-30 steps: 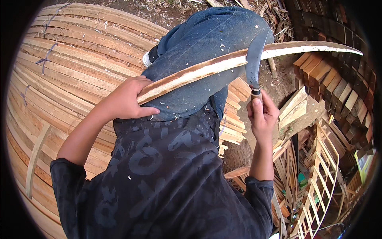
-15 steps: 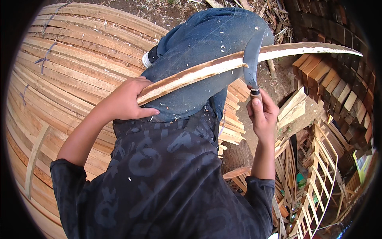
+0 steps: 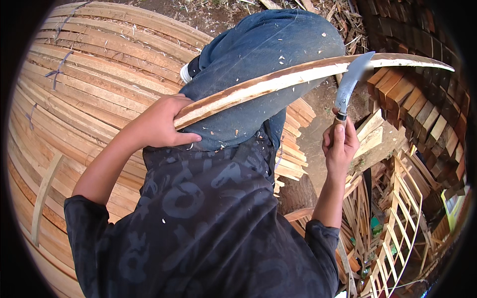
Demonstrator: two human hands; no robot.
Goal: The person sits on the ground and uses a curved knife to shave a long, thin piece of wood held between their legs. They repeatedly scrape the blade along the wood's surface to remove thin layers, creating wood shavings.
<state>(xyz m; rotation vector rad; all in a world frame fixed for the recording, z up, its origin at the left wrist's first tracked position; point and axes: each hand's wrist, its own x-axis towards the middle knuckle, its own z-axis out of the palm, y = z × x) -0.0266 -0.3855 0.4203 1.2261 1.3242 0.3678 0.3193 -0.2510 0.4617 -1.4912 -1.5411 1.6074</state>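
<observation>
A long wooden strip point(image 3: 268, 85) lies across my raised thigh in blue jeans, its upper edge brown and its facing side pale and freshly cut. My left hand point(image 3: 166, 119) grips the strip's near end, with the thumb below it. In my right hand point(image 3: 342, 143) is the handle of a curved-blade knife point(image 3: 349, 85), fingers wrapped round it and thumb along it. The blade crosses the strip beyond my knee, its tip angled up and to the right. Whether the edge touches the wood I cannot tell. Small shavings dot the jeans.
Long sawn strips point(image 3: 99, 94), tied in bundles, spread out on the left beneath me. Stacked wood blocks point(image 3: 412, 99) stand at the right. A slatted wooden frame point(image 3: 397, 233) and thin offcuts lie at the lower right. Shavings litter the ground point(image 3: 198, 17) at the top.
The knife has moved right along the strip toward its far end, its blade now tilted further right. A curl of wood at the blade is gone. My left hand has barely moved.
</observation>
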